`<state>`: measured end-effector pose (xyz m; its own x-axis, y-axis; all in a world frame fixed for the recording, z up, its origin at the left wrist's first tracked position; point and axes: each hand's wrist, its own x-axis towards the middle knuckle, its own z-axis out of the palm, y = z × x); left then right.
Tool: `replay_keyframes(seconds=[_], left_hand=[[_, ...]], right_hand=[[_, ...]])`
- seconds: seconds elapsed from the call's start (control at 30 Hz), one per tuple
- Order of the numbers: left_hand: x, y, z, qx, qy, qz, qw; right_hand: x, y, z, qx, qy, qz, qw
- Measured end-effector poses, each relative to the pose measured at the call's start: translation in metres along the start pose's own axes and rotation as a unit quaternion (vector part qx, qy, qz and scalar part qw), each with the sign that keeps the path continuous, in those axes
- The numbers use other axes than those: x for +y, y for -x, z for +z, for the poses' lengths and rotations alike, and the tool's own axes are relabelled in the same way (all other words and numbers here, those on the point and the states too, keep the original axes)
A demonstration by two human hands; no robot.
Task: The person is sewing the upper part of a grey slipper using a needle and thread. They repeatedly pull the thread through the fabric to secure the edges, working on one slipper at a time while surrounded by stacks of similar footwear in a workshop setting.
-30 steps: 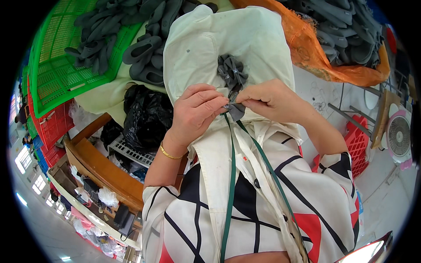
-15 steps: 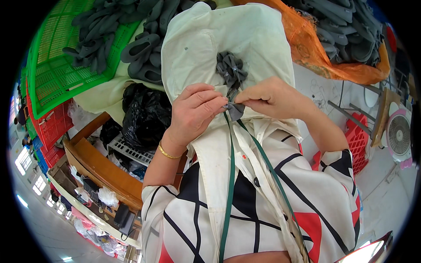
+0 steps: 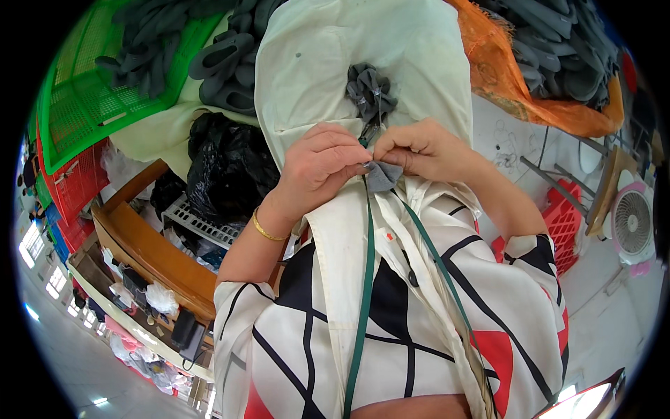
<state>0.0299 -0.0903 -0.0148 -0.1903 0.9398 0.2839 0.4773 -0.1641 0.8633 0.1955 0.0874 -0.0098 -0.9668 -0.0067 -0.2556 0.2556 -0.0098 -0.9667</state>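
My left hand (image 3: 324, 169), with a gold bangle at the wrist, pinches the edge of a small grey fabric piece (image 3: 384, 177) above my lap. My right hand (image 3: 427, 152) is closed in a pinch at the upper edge of the same piece, thumb and forefinger together. Anything thin between the fingertips is too small to make out. Just beyond my hands, a bunch of gathered grey fabric pieces (image 3: 368, 91) lies on the cream cloth (image 3: 314, 77) over my lap. A slim metal tool (image 3: 370, 131), partly hidden by my fingers, lies between bunch and hands.
Dark grey shoe-shaped pieces (image 3: 227, 66) lie at the far left, some in a green crate (image 3: 84, 105). More fill an orange sack (image 3: 516, 91) at far right. A black plastic bag (image 3: 227, 167) and wooden chair (image 3: 153, 244) are left; a fan (image 3: 634, 220) stands right.
My hands have come closer together, and my right hand has shifted down against the grey piece. The piece has turned and shows a broader face. The whole view has shifted slightly.
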Motion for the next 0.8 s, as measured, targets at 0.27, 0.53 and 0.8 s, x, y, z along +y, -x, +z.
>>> replay_keyframes(seconds=[0.27,0.53,0.8], left_hand=[[-0.001,0.001,0.001,0.002,0.027,-0.017,0.999],[-0.002,0.001,0.000,-0.011,0.036,-0.019,0.999],[-0.003,0.002,0.003,0.003,0.019,-0.005,1.000]], right_hand=[[0.002,0.000,-0.004,-0.045,-0.052,0.018,0.997],[0.014,0.001,-0.012,-0.075,-0.084,-0.007,0.994],[0.004,-0.002,-0.002,-0.045,-0.066,0.088,0.993]])
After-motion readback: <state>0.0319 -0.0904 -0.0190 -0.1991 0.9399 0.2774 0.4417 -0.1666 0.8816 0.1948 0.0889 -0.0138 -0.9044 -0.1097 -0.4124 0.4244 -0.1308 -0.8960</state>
